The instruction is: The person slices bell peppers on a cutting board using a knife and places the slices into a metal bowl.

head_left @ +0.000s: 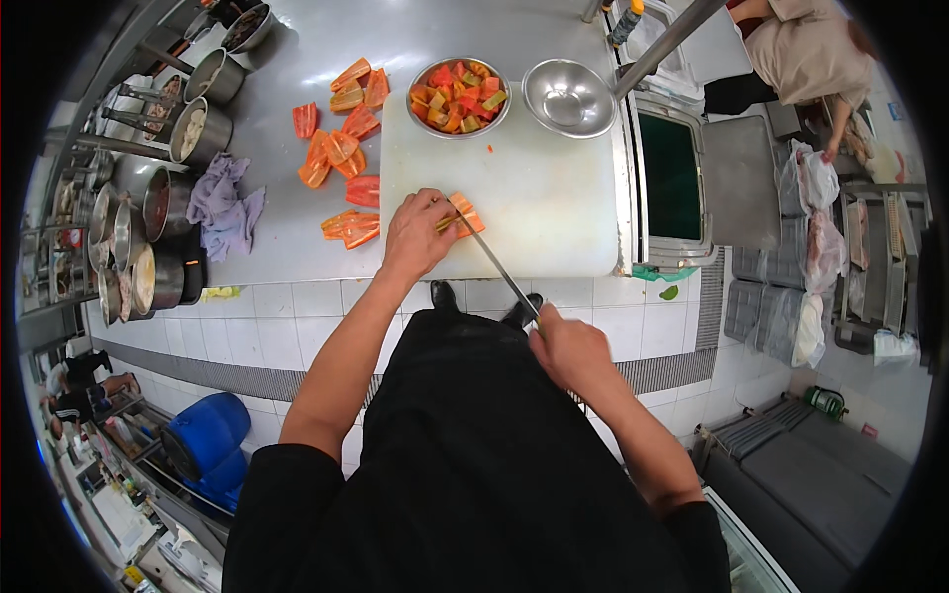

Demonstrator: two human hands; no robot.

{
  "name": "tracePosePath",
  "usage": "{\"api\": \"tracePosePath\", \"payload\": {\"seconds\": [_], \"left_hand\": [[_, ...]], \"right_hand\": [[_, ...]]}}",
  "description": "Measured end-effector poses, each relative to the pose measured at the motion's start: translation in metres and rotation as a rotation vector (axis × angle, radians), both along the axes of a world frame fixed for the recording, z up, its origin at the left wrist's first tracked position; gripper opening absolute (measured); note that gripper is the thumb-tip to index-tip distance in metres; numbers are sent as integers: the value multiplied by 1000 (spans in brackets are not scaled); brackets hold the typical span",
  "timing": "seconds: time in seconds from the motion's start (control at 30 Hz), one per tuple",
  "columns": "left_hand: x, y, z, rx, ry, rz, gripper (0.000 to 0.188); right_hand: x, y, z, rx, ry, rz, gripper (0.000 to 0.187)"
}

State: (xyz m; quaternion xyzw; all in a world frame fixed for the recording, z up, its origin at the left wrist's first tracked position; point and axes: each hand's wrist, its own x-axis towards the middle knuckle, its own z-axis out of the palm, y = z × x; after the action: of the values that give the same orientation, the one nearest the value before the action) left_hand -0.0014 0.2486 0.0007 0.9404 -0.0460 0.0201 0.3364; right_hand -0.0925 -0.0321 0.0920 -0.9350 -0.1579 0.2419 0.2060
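Observation:
My right hand (573, 348) is closed round the handle of a long knife (500, 265). The blade slants up and left across the white cutting board (554, 217), its tip close to my left fingers. With fingers bent, my left hand (420, 234) presses a piece of pepper against the board. Just right of the blade lies an orange-red pepper piece (468, 214). Towards the back of the board a metal bowl (411, 77) holds chopped red, orange and greenish pepper. Beside it is an empty metal bowl (568, 97). Several opened pepper pieces (339, 146) lie left of the board.
Metal pots (203, 133) and a crumpled purple cloth (225, 203) line the left of the steel counter (287, 222). At the right stands a bin with a dark green inside (668, 173). Another person (811, 49) works at the upper right. A blue drum (206, 435) is lower left.

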Motion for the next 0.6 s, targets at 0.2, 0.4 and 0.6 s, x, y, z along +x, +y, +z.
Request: {"api": "tracePosePath", "payload": {"seconds": [0.2,0.4,0.6], "left_hand": [[-5,1,0,34,-33,68,24],[-16,20,4,-90,-4,94,26],[-23,24,-4,-68,-58,66,22]], "right_hand": [[9,17,-42,20,-13,-56,26],[2,6,-12,74,-52,-30,22],[-5,5,22,-17,121,17,25]]}}
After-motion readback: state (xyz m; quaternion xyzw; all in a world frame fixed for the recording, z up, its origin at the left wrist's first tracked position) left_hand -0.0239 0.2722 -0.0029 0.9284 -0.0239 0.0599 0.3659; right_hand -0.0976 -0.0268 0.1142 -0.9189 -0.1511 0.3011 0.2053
